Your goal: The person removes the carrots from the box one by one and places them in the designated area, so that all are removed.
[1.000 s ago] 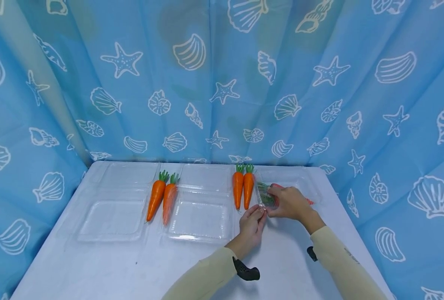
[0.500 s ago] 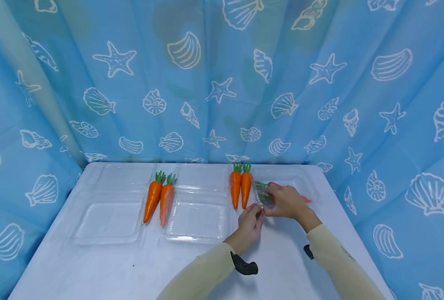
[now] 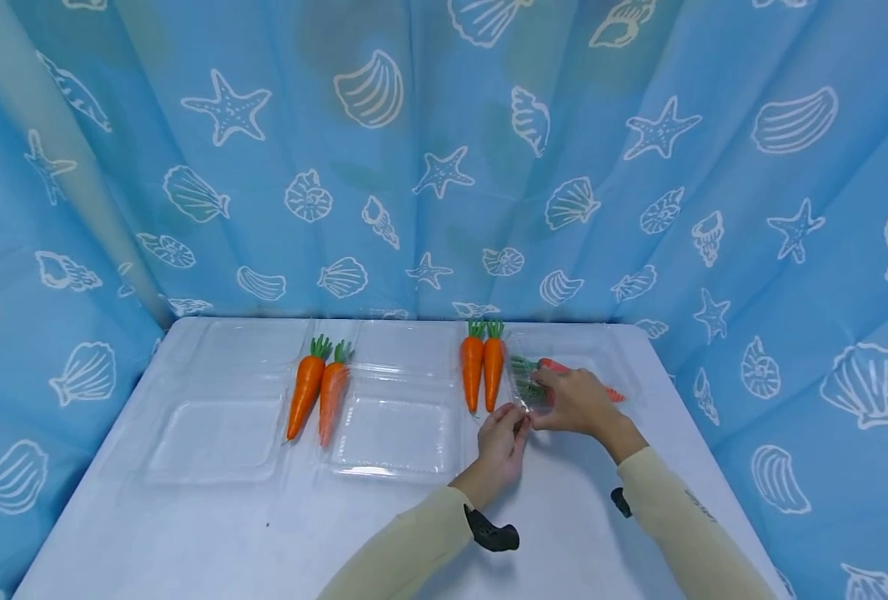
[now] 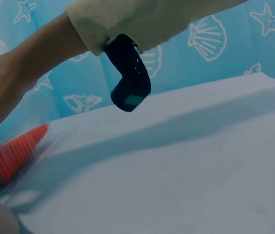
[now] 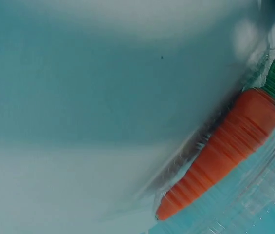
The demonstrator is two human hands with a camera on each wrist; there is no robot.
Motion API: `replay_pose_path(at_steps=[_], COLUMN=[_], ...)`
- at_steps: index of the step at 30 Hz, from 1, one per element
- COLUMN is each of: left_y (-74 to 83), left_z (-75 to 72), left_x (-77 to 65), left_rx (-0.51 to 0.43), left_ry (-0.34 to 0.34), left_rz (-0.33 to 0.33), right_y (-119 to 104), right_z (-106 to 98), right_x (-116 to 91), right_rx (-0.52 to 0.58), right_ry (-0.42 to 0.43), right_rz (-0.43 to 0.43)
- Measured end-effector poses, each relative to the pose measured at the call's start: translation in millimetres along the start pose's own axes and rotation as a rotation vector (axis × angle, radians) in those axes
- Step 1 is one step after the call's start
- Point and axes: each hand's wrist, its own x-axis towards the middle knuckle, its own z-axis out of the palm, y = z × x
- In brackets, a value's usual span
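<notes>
At the table's right side, a clear plastic clamshell box point(image 3: 589, 340) holds carrots with green tops point(image 3: 524, 375). Through its wall in the right wrist view, an orange carrot point(image 5: 220, 151) lies lengthwise. My left hand point(image 3: 498, 450) pinches the box's front left corner with thumb and fingertips. My right hand point(image 3: 577, 402) grips the same box close by, its thumb at the front edge and its fingers over the top, hiding much of the carrots. In the left wrist view, a ridged orange carrot point(image 4: 18, 152) shows behind the plastic, beside my hands.
Two carrots point(image 3: 472, 371) lie just left of the box. Another pair of carrots point(image 3: 306, 396) lies between two opened clear boxes, one in the middle point(image 3: 393, 437) and one at left point(image 3: 214, 442). A blue shell-print curtain point(image 3: 428, 225) surrounds the white table point(image 3: 263, 550).
The head view has shifted slightly. Both hands stay at the box's front left corner, with only small finger movement; the loose carrots and open boxes have not moved.
</notes>
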Motion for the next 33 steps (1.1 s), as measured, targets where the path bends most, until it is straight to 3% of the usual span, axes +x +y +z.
replay_pose_path(at_steps=[8,15,21,28,33], left_y=[-1.1,7.9,12.6,15.3,14.4], left_z=[0.1,-1.8,-5.1,-4.9,-6.3], left_x=[-2.1,-2.4,-1.0,-0.9,-1.5], left_rx=[0.031,0.065,0.038,0.026,-0.008], left_ry=[-0.002,0.011,0.001,0.025,0.006], left_rz=[-0.019,-0.005,-0.069,-0.088,-0.082], right_y=[2,-5,-7,-10,-11], right_z=[-1,-3,-10,-12,-9], right_x=[-2,7,12,20,19], right_rx=[-0.030,-0.105,-0.105,-0.130,-0.146], right_ry=[-0.003,0.014,-0.034,-0.065,-0.087], right_rz=[-0.011,-0.095,-0.131,-0.117,-0.095])
